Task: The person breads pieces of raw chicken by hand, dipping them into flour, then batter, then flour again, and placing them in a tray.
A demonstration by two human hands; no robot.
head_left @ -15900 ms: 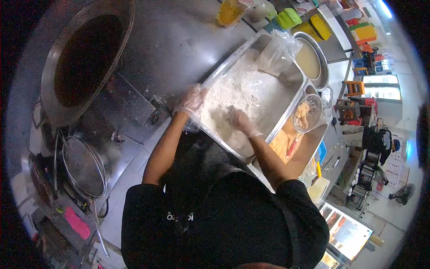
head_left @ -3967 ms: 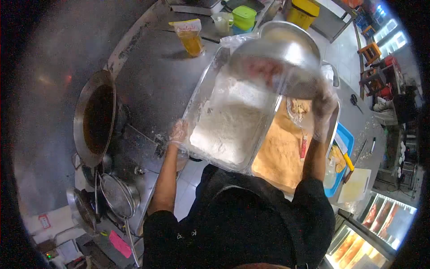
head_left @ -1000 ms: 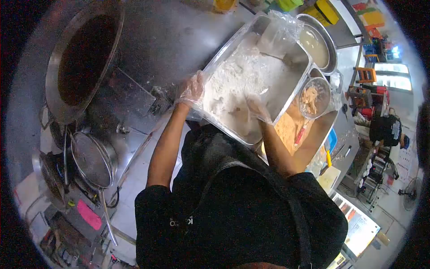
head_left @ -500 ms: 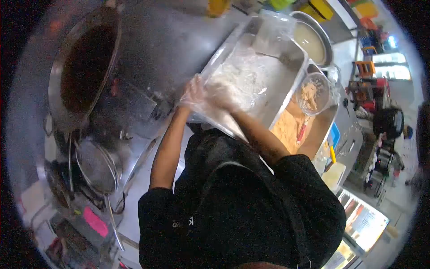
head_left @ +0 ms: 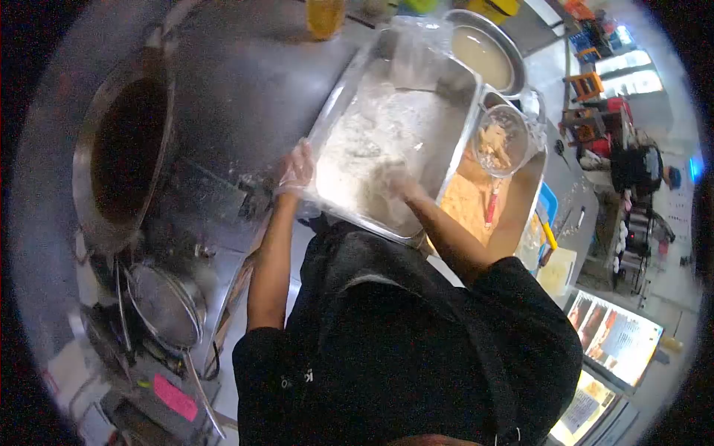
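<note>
A deep rectangular metal tray (head_left: 462, 123) holds white flour-like powder (head_left: 361, 141), heaped toward its left and near sides. My left hand (head_left: 296, 169), in a clear plastic glove, grips the left rim near the front corner. Inside the tray, my right hand (head_left: 398, 184) is down at the powder, blurred by motion, and its fingers cannot be made out. A clear plastic bag or sheet (head_left: 416, 56) hangs over the tray's far end.
To the right, a second tray (head_left: 524, 212) holds an orange-tan mix, a clear bowl (head_left: 502, 141) and a red-handled tool (head_left: 491, 204). A round basin (head_left: 483, 56) of pale liquid stands behind. On the left are a wok of dark liquid (head_left: 130, 149) and a strainer (head_left: 165, 305).
My right hand has moved right and slightly down within the tray, away from my left hand. The left hand stays at the rim. The view has shifted a little.
</note>
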